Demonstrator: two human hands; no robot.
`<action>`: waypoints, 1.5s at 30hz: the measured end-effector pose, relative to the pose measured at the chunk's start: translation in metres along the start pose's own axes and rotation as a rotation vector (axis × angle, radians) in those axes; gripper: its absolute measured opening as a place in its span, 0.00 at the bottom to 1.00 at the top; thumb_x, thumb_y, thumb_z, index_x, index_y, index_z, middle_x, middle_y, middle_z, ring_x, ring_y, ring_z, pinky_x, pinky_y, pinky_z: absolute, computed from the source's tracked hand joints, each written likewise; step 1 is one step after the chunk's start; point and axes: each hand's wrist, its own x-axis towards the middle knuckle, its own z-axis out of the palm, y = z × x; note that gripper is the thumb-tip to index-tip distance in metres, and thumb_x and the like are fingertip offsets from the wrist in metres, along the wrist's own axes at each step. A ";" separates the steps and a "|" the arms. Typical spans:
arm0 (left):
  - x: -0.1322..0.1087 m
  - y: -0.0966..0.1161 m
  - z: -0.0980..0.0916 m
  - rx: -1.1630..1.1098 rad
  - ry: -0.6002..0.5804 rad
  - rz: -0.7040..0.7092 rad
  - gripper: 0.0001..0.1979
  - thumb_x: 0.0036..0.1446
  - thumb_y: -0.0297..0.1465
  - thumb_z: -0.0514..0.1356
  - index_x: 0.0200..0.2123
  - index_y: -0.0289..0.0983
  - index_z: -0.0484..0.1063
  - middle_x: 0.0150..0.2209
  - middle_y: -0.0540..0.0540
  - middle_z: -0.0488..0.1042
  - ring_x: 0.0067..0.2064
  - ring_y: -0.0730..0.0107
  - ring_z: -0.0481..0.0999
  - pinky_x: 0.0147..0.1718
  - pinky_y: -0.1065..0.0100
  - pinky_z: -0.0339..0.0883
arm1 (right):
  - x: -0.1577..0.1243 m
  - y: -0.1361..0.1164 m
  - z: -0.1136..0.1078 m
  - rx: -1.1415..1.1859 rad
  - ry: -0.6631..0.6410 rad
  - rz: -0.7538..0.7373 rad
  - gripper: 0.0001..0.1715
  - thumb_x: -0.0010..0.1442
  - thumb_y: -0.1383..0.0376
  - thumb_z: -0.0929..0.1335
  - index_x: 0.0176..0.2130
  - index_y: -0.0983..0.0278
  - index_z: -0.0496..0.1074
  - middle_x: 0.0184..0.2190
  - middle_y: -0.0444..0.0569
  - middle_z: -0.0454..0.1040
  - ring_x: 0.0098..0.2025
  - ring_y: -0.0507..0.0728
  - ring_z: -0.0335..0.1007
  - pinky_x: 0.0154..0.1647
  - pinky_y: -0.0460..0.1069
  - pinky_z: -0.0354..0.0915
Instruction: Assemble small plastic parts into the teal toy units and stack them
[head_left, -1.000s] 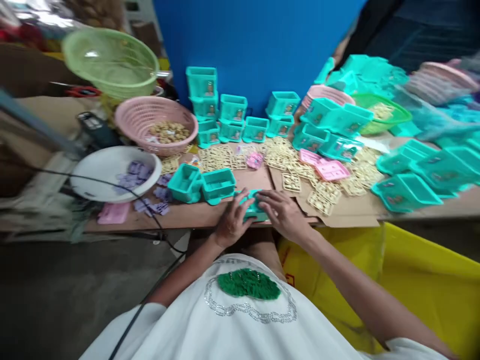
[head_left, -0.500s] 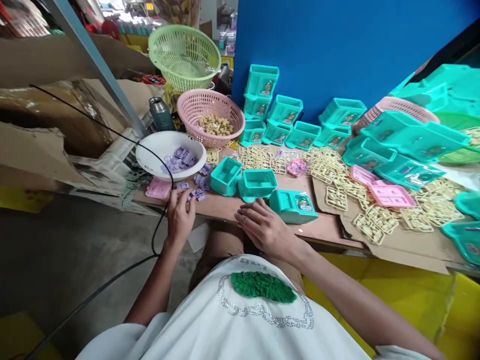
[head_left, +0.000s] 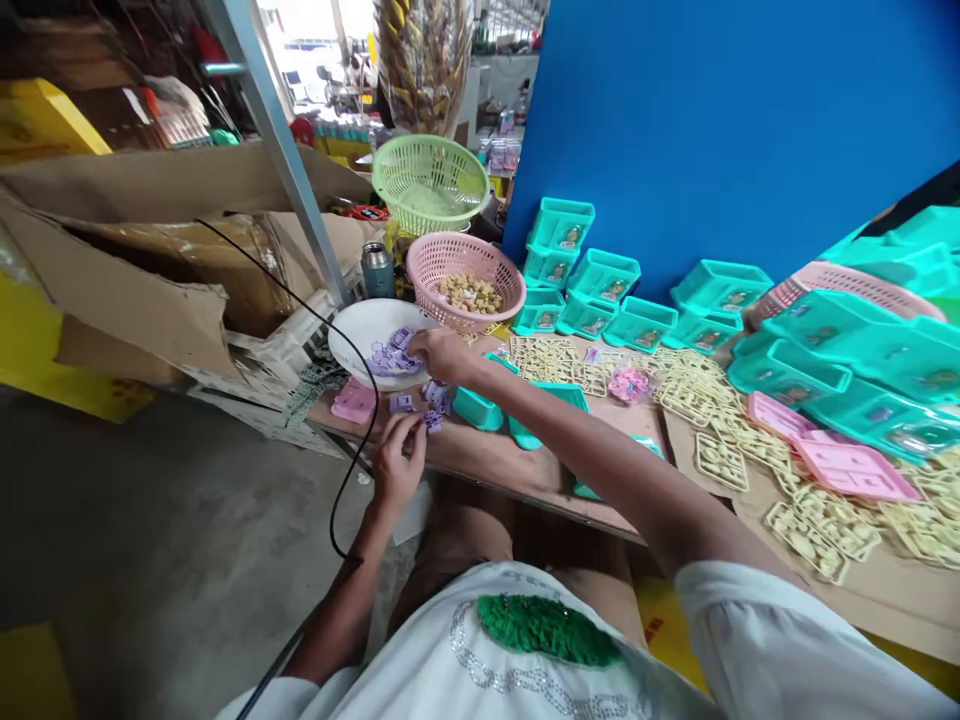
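My right hand point(head_left: 442, 356) reaches across into the white bowl point(head_left: 346, 340), its fingers bent together at the small purple plastic pieces point(head_left: 391, 352) there. Whether a piece is between those fingertips is hidden. Below the bowl, at the table's edge, my left hand point(head_left: 397, 462) has thumb and fingers drawn together in a pinch. Anything it holds is too small to make out. Loose purple pieces point(head_left: 435, 400) lie just above its fingertips. Beside them stand turquoise plastic boxes point(head_left: 480, 410), partly covered by my right forearm.
A black cable point(head_left: 373, 400) hangs in front of the bowl and a pink plastic part point(head_left: 354, 400). Behind are a pink basket point(head_left: 427, 270) of tan pieces, a green basket point(head_left: 431, 190) and a flask point(head_left: 376, 270). Cream part frames point(head_left: 720, 460) and stacked turquoise boxes point(head_left: 862, 345) fill the right.
My right hand has moved from beside the turquoise boxes up and left into the white bowl. My left hand stays near the loose purple pieces. The view has shifted.
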 end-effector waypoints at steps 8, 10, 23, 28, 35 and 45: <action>0.004 0.004 -0.017 -0.122 -0.004 -0.079 0.11 0.69 0.34 0.56 0.45 0.38 0.78 0.40 0.42 0.81 0.41 0.66 0.80 0.37 0.68 0.74 | 0.081 0.005 0.045 0.043 -0.170 0.078 0.12 0.45 0.79 0.75 0.19 0.70 0.73 0.18 0.45 0.73 0.30 0.52 0.73 0.36 0.43 0.64; 0.005 0.002 -0.020 -0.141 0.006 -0.102 0.11 0.69 0.35 0.57 0.45 0.38 0.79 0.40 0.42 0.81 0.41 0.66 0.80 0.37 0.69 0.74 | 0.081 0.011 0.043 0.064 -0.124 0.077 0.10 0.50 0.78 0.73 0.21 0.70 0.74 0.21 0.46 0.75 0.32 0.51 0.74 0.37 0.42 0.64; 0.041 0.049 -0.001 -0.896 -0.047 -0.524 0.21 0.54 0.45 0.71 0.43 0.36 0.80 0.34 0.45 0.82 0.29 0.73 0.78 0.28 0.72 0.74 | -0.053 0.035 -0.045 1.049 0.101 0.002 0.22 0.48 0.52 0.80 0.33 0.66 0.78 0.29 0.46 0.77 0.31 0.53 0.74 0.36 0.49 0.76; 0.044 0.099 0.025 -1.112 -0.238 -0.600 0.22 0.43 0.44 0.77 0.37 0.35 0.81 0.29 0.46 0.82 0.26 0.74 0.77 0.25 0.72 0.72 | -0.165 0.011 -0.041 0.872 0.350 0.043 0.22 0.53 0.48 0.78 0.30 0.64 0.76 0.33 0.49 0.76 0.37 0.54 0.73 0.41 0.48 0.73; 0.030 0.143 0.072 -1.024 -0.592 -0.566 0.21 0.47 0.47 0.74 0.32 0.35 0.80 0.26 0.49 0.78 0.23 0.77 0.72 0.22 0.75 0.67 | -0.255 0.015 -0.052 0.628 0.378 0.279 0.24 0.59 0.46 0.74 0.32 0.64 0.72 0.29 0.47 0.73 0.31 0.51 0.67 0.28 0.44 0.65; -0.025 0.128 0.137 -0.330 -0.529 0.341 0.12 0.66 0.35 0.62 0.49 0.37 0.77 0.51 0.39 0.74 0.47 0.61 0.78 0.48 0.60 0.76 | -0.301 0.079 -0.083 0.460 0.102 0.585 0.20 0.62 0.55 0.71 0.25 0.65 0.74 0.20 0.45 0.71 0.21 0.49 0.61 0.24 0.46 0.55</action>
